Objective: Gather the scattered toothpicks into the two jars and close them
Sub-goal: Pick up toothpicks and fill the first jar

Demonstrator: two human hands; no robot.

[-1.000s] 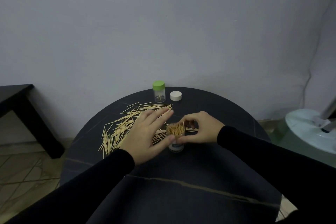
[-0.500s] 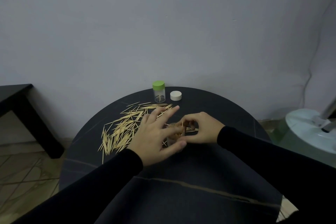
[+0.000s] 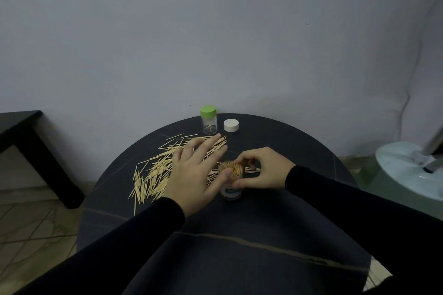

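right hand (image 3: 262, 169) – curled round the open jar (image 3: 231, 184) of toothpicks | left hand (image 3: 195, 170) – fingers spread, thumb on its rim | loose toothpicks (image 3: 155, 172) under and left of that hand

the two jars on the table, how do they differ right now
The far jar wears a green lid; the near jar is open, its white lid lying apart. The far jar holds only a few toothpicks; the near jar is packed full. The far jar stands untouched; the right hand grips the near jar. Both stand upright.
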